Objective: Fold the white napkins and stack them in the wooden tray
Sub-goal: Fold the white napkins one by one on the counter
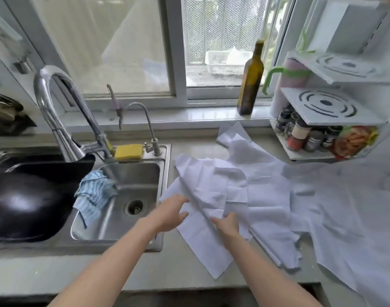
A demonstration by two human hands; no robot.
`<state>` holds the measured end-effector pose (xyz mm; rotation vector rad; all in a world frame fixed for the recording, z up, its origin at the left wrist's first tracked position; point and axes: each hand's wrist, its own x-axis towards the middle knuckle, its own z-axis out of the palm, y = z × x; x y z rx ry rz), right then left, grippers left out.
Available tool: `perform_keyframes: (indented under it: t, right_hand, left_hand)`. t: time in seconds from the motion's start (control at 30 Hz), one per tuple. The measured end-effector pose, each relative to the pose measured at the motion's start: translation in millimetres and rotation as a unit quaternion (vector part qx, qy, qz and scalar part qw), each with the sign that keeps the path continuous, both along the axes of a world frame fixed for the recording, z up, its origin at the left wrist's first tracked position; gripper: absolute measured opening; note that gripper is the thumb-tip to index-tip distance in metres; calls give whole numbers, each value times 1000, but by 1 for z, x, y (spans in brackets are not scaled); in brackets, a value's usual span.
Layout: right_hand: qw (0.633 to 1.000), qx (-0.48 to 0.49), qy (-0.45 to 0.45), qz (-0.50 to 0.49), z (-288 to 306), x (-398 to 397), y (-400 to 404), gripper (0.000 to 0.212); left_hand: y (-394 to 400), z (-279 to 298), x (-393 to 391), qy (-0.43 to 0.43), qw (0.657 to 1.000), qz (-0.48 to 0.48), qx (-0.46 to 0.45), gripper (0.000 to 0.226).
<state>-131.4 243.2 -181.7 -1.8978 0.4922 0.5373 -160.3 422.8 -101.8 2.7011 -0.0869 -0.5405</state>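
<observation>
Early step, sorting one sheet out of the loose white napkins (234, 191) heaped on the counter (178, 267) right of the sink (132, 191); no wooden tray in view. Left hand (170, 214) hovers, fingers spread, holding nothing. Right hand (227, 223) lies on the heap, grip unclear. Next: pinch an edge, pull flat.

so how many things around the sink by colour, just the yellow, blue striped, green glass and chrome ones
yellow: 1, sponge
blue striped: 1, cloth
green glass: 1, bottle
chrome: 2, big faucet and small faucet
total: 5
</observation>
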Motion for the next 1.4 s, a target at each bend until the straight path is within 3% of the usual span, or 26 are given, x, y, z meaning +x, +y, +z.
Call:
perform_keyframes:
  t: [0.07, 0.1, 0.17, 0.27, 0.4, 0.47, 0.6, 0.7, 0.77, 0.93, 1.0, 1.1, 1.27, 1.4]
  right_hand:
    - [999, -19, -5, 29, 1, 10, 5, 16]
    - [998, -35, -25, 54, 2, 15, 6, 26]
    - [985, -74, -100, 117, 18, 22, 6, 26]
    - [932, -115, -257, 226, 55, 40, -9, 14]
    - [894, -67, -325, 301, 129, 52, -34, 38]
    - [893, -65, -286, 340, 165, 50, -43, 50]
    - [907, -47, -163, 384, 219, 47, -67, 49]
    - [903, -39, -142, 404, 250, 38, -86, 28]
    - [896, -49, -131, 421, 264, 32, -96, 17]
    - [905, -48, -119, 406, 276, 19, -127, 17]
    - [896, -93, -105, 422, 277, 16, -140, 8]
    - [892, -164, -61, 418, 271, 10, -169, 15]
    - [878, -293, -61, 374, 241, 23, -198, 28]
    - [823, -422, -184, 333, 222, 54, -185, 12]
  left_hand:
    - [-1, 0, 4, -20, 1000, -4, -1, 44]
    - [0, 1, 7, -35, 999, -7, 2, 45]
    - [4, 5, 14, -76, 996, -36, 8, 51]
    - [8, 20, 33, -139, 986, -84, 22, 66]
    - [-6, 64, 65, -172, 978, -113, 14, 72]
    - [-15, 88, 74, -136, 979, -148, -26, 74]
    - [-29, 122, 75, -7, 967, -227, -117, 75]
    - [-40, 138, 74, -4, 948, -248, -202, 77]
    - [-51, 145, 74, -13, 937, -270, -222, 65]
    - [-86, 143, 75, -27, 927, -320, -193, 17]
    - [-92, 142, 75, 22, 923, -309, -228, 13]
    - [-104, 140, 73, 77, 921, -226, -307, 9]
    - [-111, 126, 75, -94, 940, -207, -253, 18]
    - [-79, 135, 92, -152, 962, -226, 18, 30]
